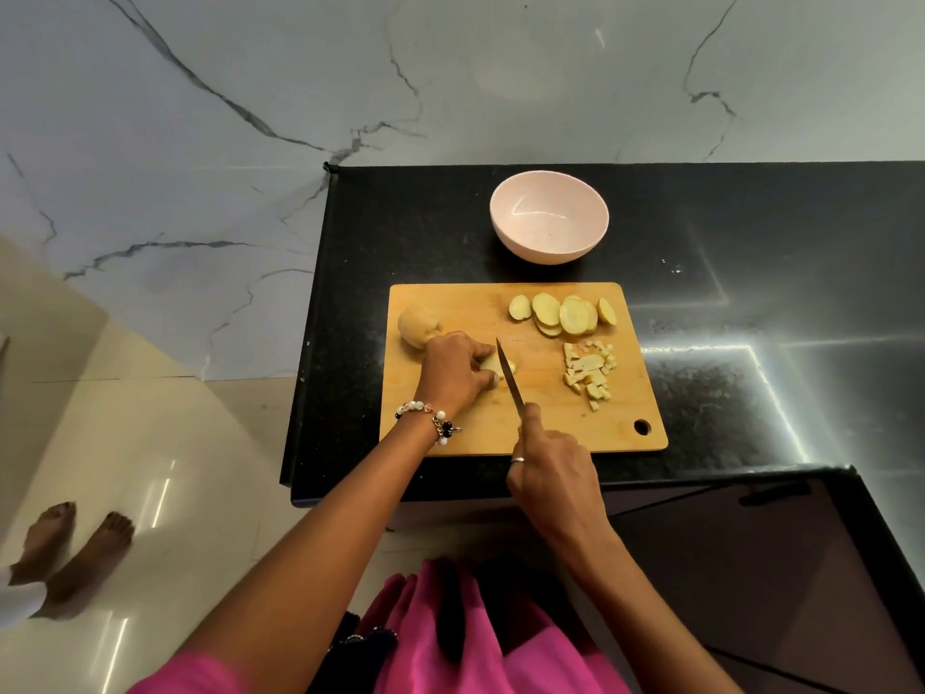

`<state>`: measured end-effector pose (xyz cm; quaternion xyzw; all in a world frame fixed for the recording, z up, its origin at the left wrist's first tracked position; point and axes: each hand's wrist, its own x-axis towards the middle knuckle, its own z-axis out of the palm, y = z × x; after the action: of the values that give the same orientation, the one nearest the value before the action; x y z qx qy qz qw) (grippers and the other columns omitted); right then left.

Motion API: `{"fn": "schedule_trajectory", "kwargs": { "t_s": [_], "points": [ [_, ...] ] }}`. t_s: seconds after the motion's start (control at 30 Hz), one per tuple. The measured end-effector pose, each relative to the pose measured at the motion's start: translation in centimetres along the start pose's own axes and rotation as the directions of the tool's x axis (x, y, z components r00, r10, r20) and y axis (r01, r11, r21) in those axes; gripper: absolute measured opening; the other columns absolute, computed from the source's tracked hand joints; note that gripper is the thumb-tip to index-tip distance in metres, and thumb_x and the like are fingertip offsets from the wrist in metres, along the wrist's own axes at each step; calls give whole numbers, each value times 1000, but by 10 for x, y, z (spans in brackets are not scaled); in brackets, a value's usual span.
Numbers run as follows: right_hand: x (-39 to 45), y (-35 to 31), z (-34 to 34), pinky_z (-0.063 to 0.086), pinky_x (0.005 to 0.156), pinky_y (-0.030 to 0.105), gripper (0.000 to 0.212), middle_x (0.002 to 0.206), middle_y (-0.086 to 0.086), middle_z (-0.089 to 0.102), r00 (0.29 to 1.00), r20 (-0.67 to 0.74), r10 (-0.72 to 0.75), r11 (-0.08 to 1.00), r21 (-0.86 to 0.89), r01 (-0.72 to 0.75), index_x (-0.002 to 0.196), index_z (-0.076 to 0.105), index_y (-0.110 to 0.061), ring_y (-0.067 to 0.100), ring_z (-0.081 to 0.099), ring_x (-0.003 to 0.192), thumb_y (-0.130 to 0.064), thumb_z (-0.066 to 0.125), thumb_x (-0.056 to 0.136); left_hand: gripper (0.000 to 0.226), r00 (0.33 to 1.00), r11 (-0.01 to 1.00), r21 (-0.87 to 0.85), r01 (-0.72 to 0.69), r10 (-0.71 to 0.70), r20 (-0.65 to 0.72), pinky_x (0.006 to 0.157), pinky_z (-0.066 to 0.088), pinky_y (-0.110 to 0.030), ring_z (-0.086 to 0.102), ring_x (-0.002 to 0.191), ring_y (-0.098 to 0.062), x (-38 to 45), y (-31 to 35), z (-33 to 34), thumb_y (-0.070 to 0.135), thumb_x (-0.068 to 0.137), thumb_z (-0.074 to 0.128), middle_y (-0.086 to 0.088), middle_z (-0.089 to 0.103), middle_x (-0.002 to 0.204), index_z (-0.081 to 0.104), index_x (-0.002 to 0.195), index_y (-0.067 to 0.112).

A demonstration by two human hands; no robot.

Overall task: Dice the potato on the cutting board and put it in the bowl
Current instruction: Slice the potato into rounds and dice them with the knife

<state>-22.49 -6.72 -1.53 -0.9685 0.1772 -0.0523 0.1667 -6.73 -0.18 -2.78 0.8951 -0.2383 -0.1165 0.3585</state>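
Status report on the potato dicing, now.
Left hand pins a potato piece; right hand grips the knife. Slices and dice on cutting board. Bowl empty. Nothing obstructing.

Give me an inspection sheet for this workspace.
Surface: black speckled stone counter, carrying the wooden cutting board.
Job's things: uncut potato chunk, fanned potato slices, diced potato pile, all on the board; pink round bowl behind it, nothing inside.
Clutter: nothing seen.
Grippers: left hand fingers pin a potato piece; right hand grips the steel knife.
Cables: nothing seen.
Surroundings: marble wall, cream floor tiles, another person's bare feet.
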Motion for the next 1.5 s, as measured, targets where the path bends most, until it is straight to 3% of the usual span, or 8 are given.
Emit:
{"fn": "schedule_trajectory", "kwargs": {
  "t_s": [0.33, 0.5, 0.67, 0.8, 0.87, 1.23, 1.4, 1.5],
  "points": [
    [25, -8, 21, 32, 56, 34, 55, 86, 18, 63, 999, 34, 21, 998, -61, -19, 143, 26, 1, 36, 58, 72, -9, 34, 90, 65, 996, 993, -110, -32, 22, -92, 75, 52, -15, 62, 71, -10, -10, -3, 1, 5, 69, 76, 0, 70, 92, 53, 129, 14],
    [30, -12, 21, 30, 47, 33, 56, 70, 23, 61, 995, 94, 30, 996, -86, -21, 137, 35, 9, 38, 56, 55, -1, 47, 83, 66, 996, 994, -97, -53, 45, -79, 78, 52, -18, 64, 73, -12, -7, -4, 1, 5, 69, 76, -2, 71, 91, 52, 130, 13],
    [-12, -6, 19, 21, 36, 26, 59, 52, 11, 55, 991, 116, 63, 983, -182, -41, 122, 54, 9, 27, 46, 33, 0, 69, 66, 65, 991, 990, -122, -74, 59, -121, 73, 49, -8, 59, 67, -5, -10, -5, 3, 6, 70, 77, 1, 70, 89, 52, 130, 13],
    [-26, -1, 1, 30, 49, 34, 50, 72, 13, 61, 986, 151, 67, 996, -75, -56, 137, 37, -1, 35, 57, 59, -12, 45, 89, 65, 990, 991, -106, -77, 64, -124, 78, 51, -15, 59, 68, -5, -12, -5, 3, 9, 71, 77, 1, 70, 91, 50, 131, 13],
    [-16, -1, -1, 33, 52, 35, 49, 76, 13, 62, 997, 64, 51, 999, -18, -50, 140, 31, -4, 35, 58, 65, -15, 39, 92, 67, 991, 993, -100, -63, 51, -120, 78, 50, -13, 61, 70, -7, -12, -6, 2, 11, 72, 77, 2, 71, 94, 49, 133, 14],
    [22, -17, 15, 31, 57, 34, 57, 90, 18, 63, 996, 76, 47, 995, -93, -40, 145, 21, -1, 36, 59, 76, -10, 36, 91, 73, 981, 987, -162, -22, -10, -193, 85, 52, -27, 65, 81, -11, -16, -10, 7, 16, 70, 79, 0, 73, 90, 46, 135, 11],
    [24, -27, 19, 17, 37, 24, 60, 48, 14, 52, 998, 37, 45, 973, -229, -35, 114, 59, 13, 28, 45, 31, 2, 72, 57, 71, 975, 995, -99, -31, 8, -223, 81, 52, -37, 65, 77, -18, -12, -14, 10, 24, 69, 80, -3, 72, 83, 50, 133, 13],
    [3, -23, 21, 14, 35, 23, 63, 44, 10, 50, 998, 44, 55, 975, -218, -44, 109, 63, 10, 24, 42, 26, 0, 75, 48, 70, 971, 993, -97, -62, 37, -236, 81, 52, -35, 64, 76, -16, -14, -12, 10, 23, 70, 80, 0, 73, 83, 50, 132, 10]
  ]
}}
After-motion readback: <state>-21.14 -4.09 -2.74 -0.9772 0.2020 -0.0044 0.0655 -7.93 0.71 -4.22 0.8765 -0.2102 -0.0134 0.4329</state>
